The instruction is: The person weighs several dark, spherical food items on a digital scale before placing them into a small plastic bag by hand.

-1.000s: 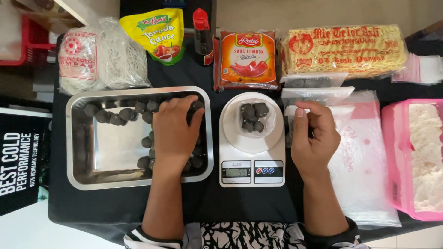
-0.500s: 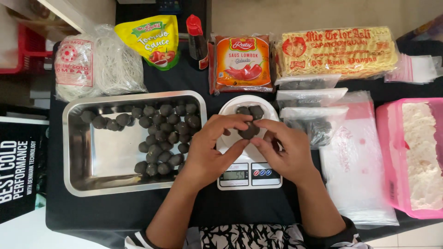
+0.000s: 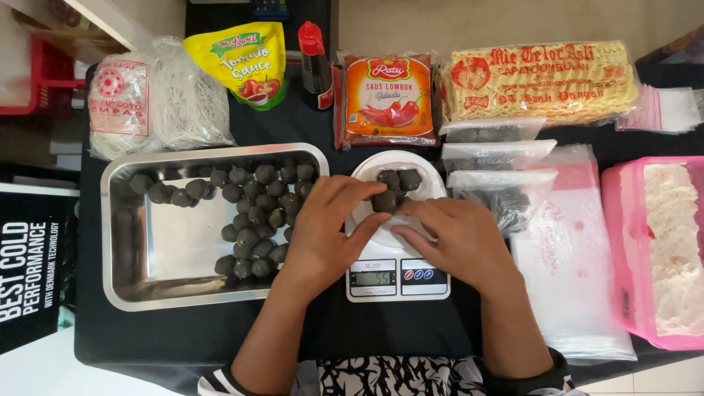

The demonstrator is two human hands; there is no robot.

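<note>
Weighing station: white bowl (image 3: 396,165) sat on digital scale (image 3: 397,273).
Left hand (image 3: 323,227): fingers pinched dark ball (image 3: 383,201) over bowl.
Right hand (image 3: 455,238): fingers narrow, touching bowl rim (grip unclear).
Tray (image 3: 132,286): more dark balls, tabletop left.

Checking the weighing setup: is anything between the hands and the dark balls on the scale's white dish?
Nothing visible. The left hand and right hand already meet over the round white dish, fingers at the small dark balls.

I see bright, even overhead light; soft glare on the steel tray (image 3: 128,242); sharp focus, faint shadows.
</note>
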